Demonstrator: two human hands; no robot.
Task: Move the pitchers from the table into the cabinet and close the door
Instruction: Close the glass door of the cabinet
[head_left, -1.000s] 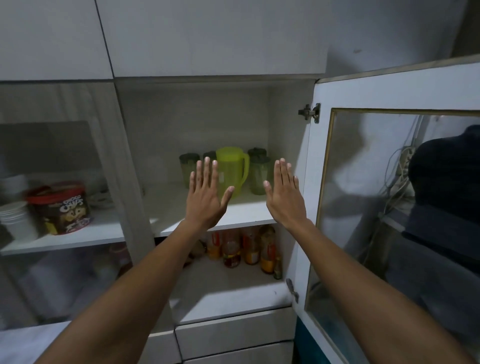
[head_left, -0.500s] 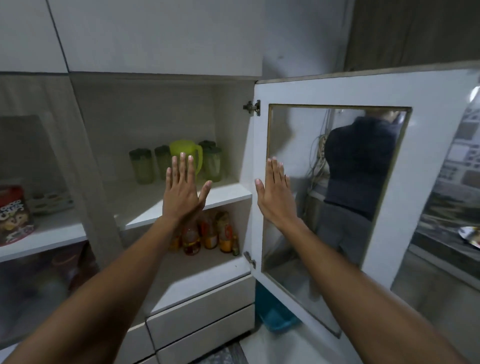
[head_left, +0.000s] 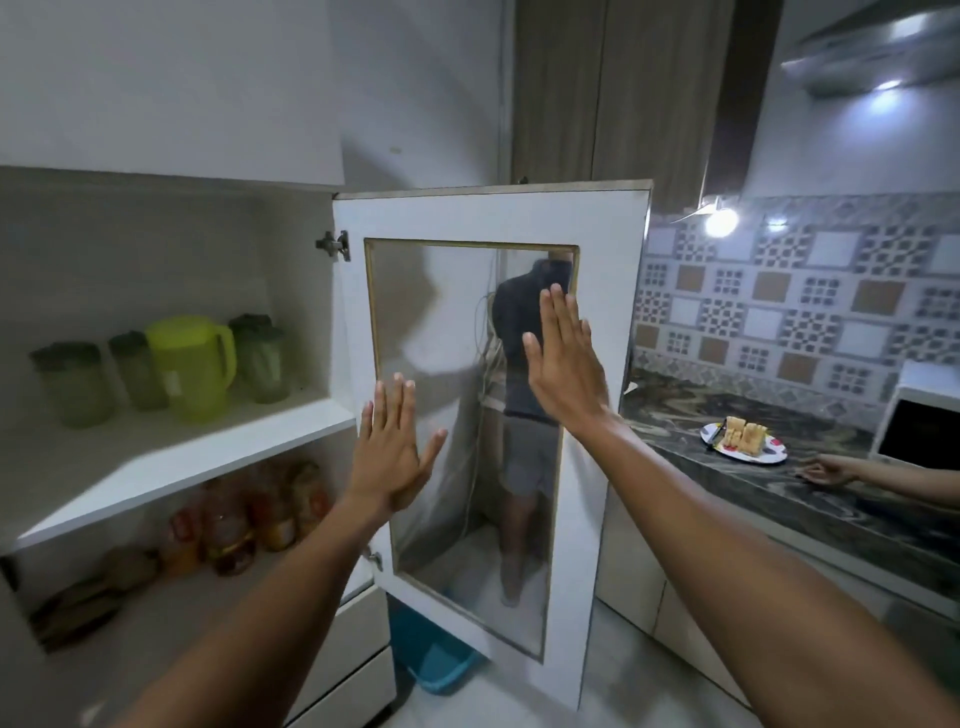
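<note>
**kitchen_lurker:** Up on the middle shelf (head_left: 171, 457) of the cabinet, the pitchers are already sitting in a row: a bright lime green pitcher (head_left: 189, 366) with its handle pointing right, plus three darker translucent pitchers with lids, one (head_left: 72, 384) far left, one (head_left: 136, 370) just behind the lime one's left side, one (head_left: 260, 358) on its right. So I'm reading the moving part as done, assuming nothing's waiting on a surface out of shot. I can't see the table at all.

**door_guy:** Agreed, what's left is the door (head_left: 608, 374). It's standing wide open, swung out to the right on its hinge (head_left: 333, 244), glass panel facing the camera and reflecting someone.

**kitchen_lurker:** And the hands?

**door_guy:** Both are spread flat, fingers together and pointing up, gripping nothing. The left hand (head_left: 392, 449) is hovering low near the hinge-side edge of the glass. The right hand (head_left: 563, 364) is higher, over the far side of the pane. Can't tell whether either palm is actually touching the door or just floating in front of it.

**kitchen_lurker:** So the pitchers are well apart from both hands, off to the left and deeper in.

**door_guy:** Yep. Side note: another person's hand (head_left: 826, 472) is resting on the dark stone surface (head_left: 753, 467) to the right, near a plate (head_left: 744, 444) of food. Nothing to do with the job, I'd guess.
</note>
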